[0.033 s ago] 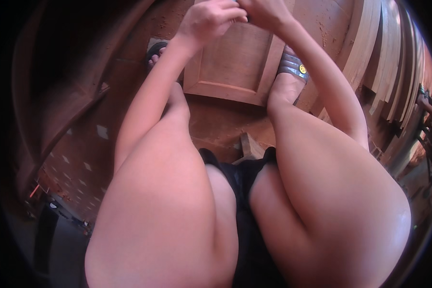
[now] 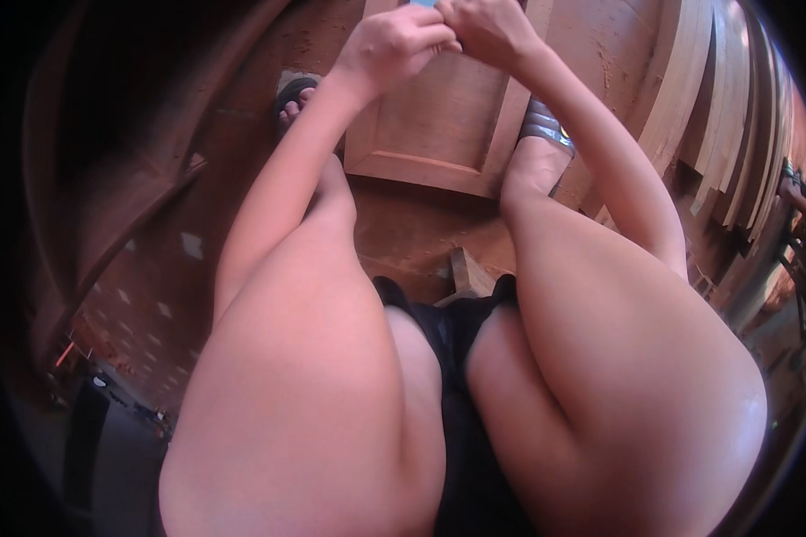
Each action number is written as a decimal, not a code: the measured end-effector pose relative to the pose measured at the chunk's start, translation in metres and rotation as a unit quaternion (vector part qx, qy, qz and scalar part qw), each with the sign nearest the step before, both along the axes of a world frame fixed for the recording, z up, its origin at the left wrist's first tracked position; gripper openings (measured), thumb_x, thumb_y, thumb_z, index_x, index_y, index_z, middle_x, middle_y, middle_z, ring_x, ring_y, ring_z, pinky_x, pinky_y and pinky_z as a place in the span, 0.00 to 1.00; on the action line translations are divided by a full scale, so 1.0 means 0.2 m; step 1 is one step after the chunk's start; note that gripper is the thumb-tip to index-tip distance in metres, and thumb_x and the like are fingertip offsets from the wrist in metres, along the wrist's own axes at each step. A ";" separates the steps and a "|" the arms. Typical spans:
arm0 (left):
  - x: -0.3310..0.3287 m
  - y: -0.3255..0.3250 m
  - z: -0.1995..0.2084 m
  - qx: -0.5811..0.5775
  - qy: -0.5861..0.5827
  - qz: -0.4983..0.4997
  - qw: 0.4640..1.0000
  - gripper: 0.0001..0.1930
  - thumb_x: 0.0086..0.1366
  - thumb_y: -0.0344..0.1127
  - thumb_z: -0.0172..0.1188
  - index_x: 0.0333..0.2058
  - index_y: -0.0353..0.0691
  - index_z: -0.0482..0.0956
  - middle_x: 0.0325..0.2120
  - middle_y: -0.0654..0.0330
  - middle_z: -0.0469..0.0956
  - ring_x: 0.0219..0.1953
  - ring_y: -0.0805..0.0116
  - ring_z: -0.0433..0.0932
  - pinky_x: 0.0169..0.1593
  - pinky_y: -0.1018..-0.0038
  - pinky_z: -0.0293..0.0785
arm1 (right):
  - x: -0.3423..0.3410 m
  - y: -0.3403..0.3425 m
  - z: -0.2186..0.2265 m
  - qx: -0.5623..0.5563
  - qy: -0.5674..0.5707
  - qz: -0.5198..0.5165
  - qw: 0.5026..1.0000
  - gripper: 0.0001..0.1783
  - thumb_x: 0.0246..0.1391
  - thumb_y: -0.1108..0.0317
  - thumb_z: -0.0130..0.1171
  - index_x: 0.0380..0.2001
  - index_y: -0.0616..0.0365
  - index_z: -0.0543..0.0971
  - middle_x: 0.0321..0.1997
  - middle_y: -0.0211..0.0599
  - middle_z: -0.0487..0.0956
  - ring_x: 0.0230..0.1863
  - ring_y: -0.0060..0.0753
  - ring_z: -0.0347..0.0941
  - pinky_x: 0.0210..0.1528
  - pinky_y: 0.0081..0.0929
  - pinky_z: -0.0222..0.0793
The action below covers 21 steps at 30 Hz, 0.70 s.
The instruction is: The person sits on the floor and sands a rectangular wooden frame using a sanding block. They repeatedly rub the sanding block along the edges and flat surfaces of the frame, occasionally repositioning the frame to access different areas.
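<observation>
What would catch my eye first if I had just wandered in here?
Probably the person's bare legs, filling the lower half, then the left hand and right hand meeting at the top centre. Just below the hands in the picture is a framed wooden panel, and long wooden strips line the upper right.

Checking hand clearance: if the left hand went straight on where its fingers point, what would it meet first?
Most likely the right hand, directly ahead of the left hand and perhaps touching it; depth is unclear in this view. The wooden panel looks to lie below both.
</observation>
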State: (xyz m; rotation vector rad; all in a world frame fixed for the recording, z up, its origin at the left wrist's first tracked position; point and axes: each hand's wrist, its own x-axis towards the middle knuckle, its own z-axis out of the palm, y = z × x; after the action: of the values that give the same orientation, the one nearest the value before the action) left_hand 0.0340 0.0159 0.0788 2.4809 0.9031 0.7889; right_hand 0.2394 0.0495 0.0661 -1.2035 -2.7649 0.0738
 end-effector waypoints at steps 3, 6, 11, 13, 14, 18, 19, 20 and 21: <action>-0.05 -0.16 -0.05 -0.043 -0.071 0.000 0.997 0.07 0.62 0.34 0.71 0.34 0.38 0.86 0.35 0.58 0.85 0.37 0.59 0.84 0.40 0.65 0.82 | -0.04 -0.21 -0.13 0.068 -0.024 0.055 0.996 0.12 0.53 0.62 0.61 0.35 0.57 0.75 0.26 0.36 0.82 0.29 0.38 0.83 0.29 0.33 0.79; -0.08 -0.17 0.06 -0.176 -0.096 -0.025 0.979 0.09 0.64 0.36 0.68 0.31 0.35 0.86 0.30 0.56 0.83 0.32 0.62 0.81 0.34 0.70 0.77 | -0.02 -0.33 -0.07 -0.032 0.031 0.119 0.992 0.11 0.51 0.66 0.61 0.36 0.60 0.78 0.26 0.38 0.82 0.30 0.42 0.83 0.30 0.37 0.78; -0.04 -0.11 0.09 -0.481 -0.284 -0.073 0.826 0.24 0.74 0.54 0.58 0.33 0.36 0.87 0.29 0.56 0.86 0.31 0.69 0.80 0.36 0.71 0.74 | -0.03 -0.42 0.17 -0.263 0.030 0.113 0.958 0.11 0.53 0.61 0.66 0.29 0.57 0.78 0.25 0.45 0.80 0.29 0.51 0.79 0.30 0.44 0.74; -0.06 -0.10 0.08 -0.451 -0.309 -0.050 0.836 0.33 0.77 0.61 0.44 0.41 0.33 0.85 0.36 0.54 0.86 0.39 0.66 0.83 0.46 0.69 0.75 | -0.01 -0.39 0.17 -0.326 0.096 0.117 0.933 0.14 0.59 0.58 0.64 0.28 0.57 0.78 0.21 0.47 0.78 0.26 0.55 0.77 0.29 0.46 0.73; -0.08 -0.10 0.06 -0.460 -0.321 -0.030 0.827 0.38 0.78 0.63 0.37 0.45 0.31 0.84 0.38 0.52 0.86 0.42 0.65 0.83 0.50 0.68 0.76 | 0.01 -0.37 0.18 -0.268 0.107 0.117 0.950 0.17 0.64 0.52 0.61 0.31 0.55 0.78 0.18 0.49 0.76 0.24 0.59 0.75 0.28 0.48 0.71; -0.06 -0.08 0.04 -0.420 -0.321 0.003 0.849 0.31 0.74 0.57 0.44 0.47 0.33 0.84 0.40 0.52 0.86 0.43 0.63 0.84 0.50 0.69 0.76 | 0.17 -0.13 0.11 -0.145 0.088 -0.019 0.985 0.19 0.68 0.47 0.53 0.35 0.47 0.84 0.22 0.45 0.82 0.26 0.53 0.80 0.28 0.49 0.75; -0.03 -0.07 0.06 -0.378 -0.306 0.007 0.874 0.27 0.72 0.54 0.49 0.46 0.33 0.84 0.39 0.52 0.86 0.42 0.63 0.84 0.49 0.69 0.76 | 0.19 -0.08 0.08 -0.111 0.105 -0.040 0.987 0.17 0.68 0.48 0.53 0.36 0.46 0.84 0.23 0.44 0.82 0.26 0.52 0.81 0.27 0.49 0.74; 0.01 -0.08 0.08 -0.319 -0.284 0.008 0.904 0.23 0.71 0.51 0.54 0.46 0.34 0.84 0.39 0.52 0.86 0.42 0.63 0.85 0.48 0.70 0.77 | 0.19 -0.06 0.03 -0.136 0.059 -0.076 0.986 0.12 0.65 0.54 0.56 0.36 0.47 0.82 0.24 0.43 0.83 0.27 0.51 0.81 0.27 0.50 0.75; 0.04 -0.09 0.09 -0.261 -0.259 0.015 0.930 0.20 0.69 0.48 0.59 0.45 0.35 0.84 0.38 0.53 0.86 0.41 0.63 0.85 0.47 0.70 0.77 | 0.17 -0.08 0.03 -0.118 0.064 -0.063 0.989 0.10 0.63 0.56 0.56 0.35 0.48 0.81 0.24 0.42 0.83 0.27 0.50 0.81 0.27 0.48 0.75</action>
State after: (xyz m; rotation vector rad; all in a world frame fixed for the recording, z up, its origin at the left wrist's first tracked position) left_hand 0.0411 -0.0022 0.0975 1.6880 0.8173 0.9947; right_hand 0.2737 0.0334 0.0726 -1.3717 -2.6192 0.4601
